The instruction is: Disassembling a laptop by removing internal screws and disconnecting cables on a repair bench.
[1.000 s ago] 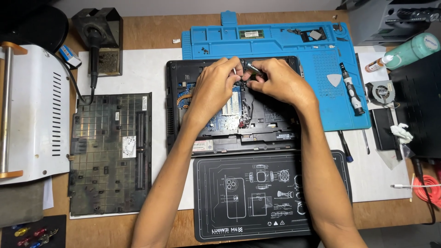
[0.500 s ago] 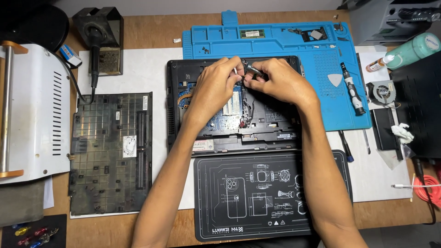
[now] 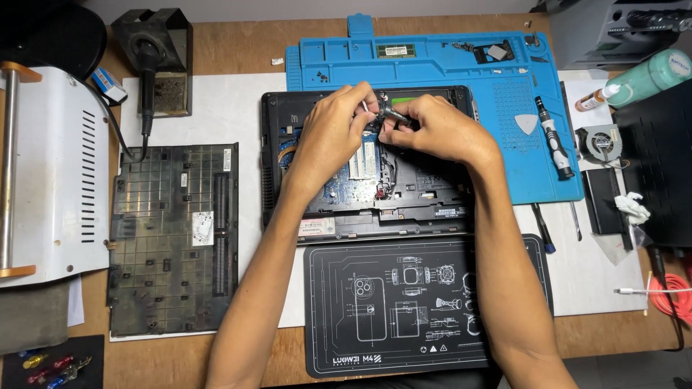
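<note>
blue mat (image 3: 504, 108), soldering station (image 3: 155, 61), fan (image 3: 600, 142)

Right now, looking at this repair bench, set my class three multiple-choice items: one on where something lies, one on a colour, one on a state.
1. Where does the removed bottom cover lie?
A. On the blue mat
B. On the left side of the opened laptop
C. On the black mat

2. What colour is the work mat at the far side of the laptop?
A. Blue
B. Red
C. Yellow

3. What state is the laptop in?
A. Closed, cover on
B. Folded shut on its side
C. Opened, circuit board exposed

Answers:
1 B: the dark gridded panel lies flat on the left of the laptop.
2 A: the mat with trays is plainly blue.
3 C: the left hand and right hand work over bare board and memory slots.
</note>
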